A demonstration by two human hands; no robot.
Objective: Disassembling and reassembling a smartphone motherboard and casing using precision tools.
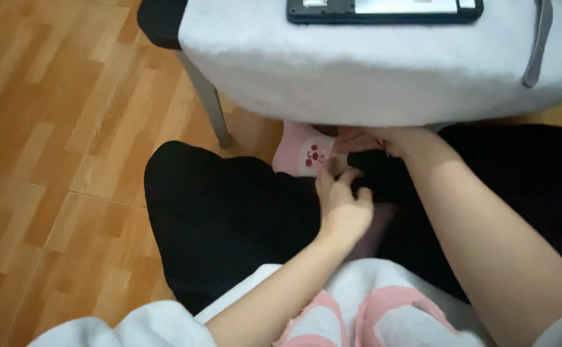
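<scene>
- Pink cloth sock [303, 153] with a red-and-white face patch lies on the lap, below the white-covered counter [371, 71].
- Left hand [342, 202] pinches its edge; right hand [374, 140] grips it too.

A floor [49, 128] of warm orange-brown wood-pattern planks fills the left side. At the top stands a worktop [371, 71] draped in a pale grey-white fleecy cloth, on a slanted grey metal leg [207, 103]. A dark flat device [384, 9] lies on its far edge. The light is soft and even.
</scene>
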